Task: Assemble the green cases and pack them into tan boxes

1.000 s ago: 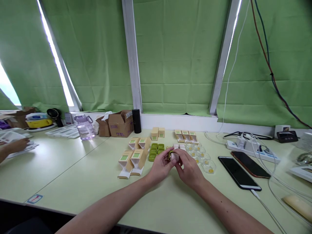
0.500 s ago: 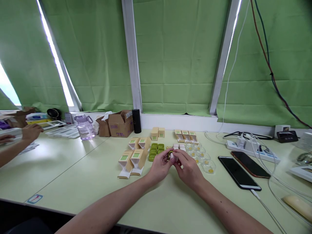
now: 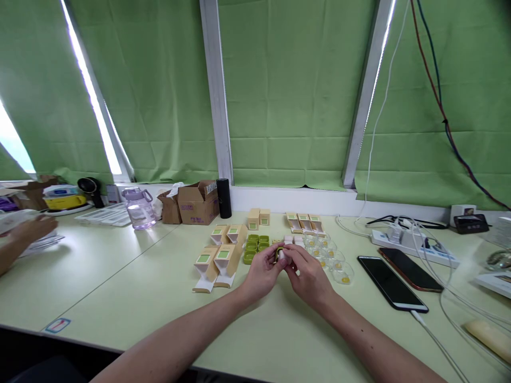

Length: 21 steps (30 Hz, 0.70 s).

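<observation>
My left hand (image 3: 262, 270) is closed around a small dark-green and white piece (image 3: 280, 254), mostly covered by fingers. Fingers of my right hand (image 3: 310, 276) pinch the same piece from the other side, so the hands meet over the table. Just beyond them stand green square cups (image 3: 251, 246) in rows and small white blocks (image 3: 298, 241). Several clear plastic cups with yellow centres (image 3: 342, 273) sit to the right. On the left are open cardboard boxes with green labels (image 3: 227, 255).
Further back are closed small boxes (image 3: 253, 218) and open ones (image 3: 304, 223). Two phones (image 3: 392, 283) and a power strip (image 3: 413, 247) with cables lie right. A water bottle (image 3: 138, 208), a carton (image 3: 198, 203) and a black cylinder (image 3: 224, 198) stand back left. Another person's hand (image 3: 34, 230) works far left.
The other person's hand at the far left has moved left and down, away from the white tray there. My hands and the piece between them stay almost still.
</observation>
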{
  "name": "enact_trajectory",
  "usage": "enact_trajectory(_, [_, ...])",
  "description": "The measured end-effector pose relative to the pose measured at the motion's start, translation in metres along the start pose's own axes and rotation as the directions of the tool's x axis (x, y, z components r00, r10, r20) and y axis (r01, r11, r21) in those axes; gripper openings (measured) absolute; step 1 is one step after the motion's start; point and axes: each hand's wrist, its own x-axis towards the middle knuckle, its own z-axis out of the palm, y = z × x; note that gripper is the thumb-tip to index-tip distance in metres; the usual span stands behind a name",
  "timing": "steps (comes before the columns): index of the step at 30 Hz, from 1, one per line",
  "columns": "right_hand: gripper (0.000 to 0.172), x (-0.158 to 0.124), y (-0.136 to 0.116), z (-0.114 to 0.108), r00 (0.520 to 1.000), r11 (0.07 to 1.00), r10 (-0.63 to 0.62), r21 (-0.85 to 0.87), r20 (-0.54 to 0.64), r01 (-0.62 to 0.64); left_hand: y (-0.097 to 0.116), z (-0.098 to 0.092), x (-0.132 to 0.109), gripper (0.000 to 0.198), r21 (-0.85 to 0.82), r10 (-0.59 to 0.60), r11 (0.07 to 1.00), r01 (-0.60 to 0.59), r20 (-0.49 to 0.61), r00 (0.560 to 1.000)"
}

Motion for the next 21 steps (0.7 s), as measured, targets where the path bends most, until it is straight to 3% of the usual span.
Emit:
enact_trajectory(14, [0.033,-0.0001,-0.0001,-0.0005,1.0,1.0,0.013,0.009,0.01,-0.013,-0.0047,-0.0016,0.0,0.063,0.025,0.008,1.0,-0.008,-0.019,1.0])
enact_trajectory(21, [0.053,-0.002,0.0003,-0.0036,0.996,0.995,0.066,0.076,0.056,-0.07,-0.0067,-0.0061,0.0005,0.07,-0.011,-0.027,1.0,0.026,-0.02,0.999])
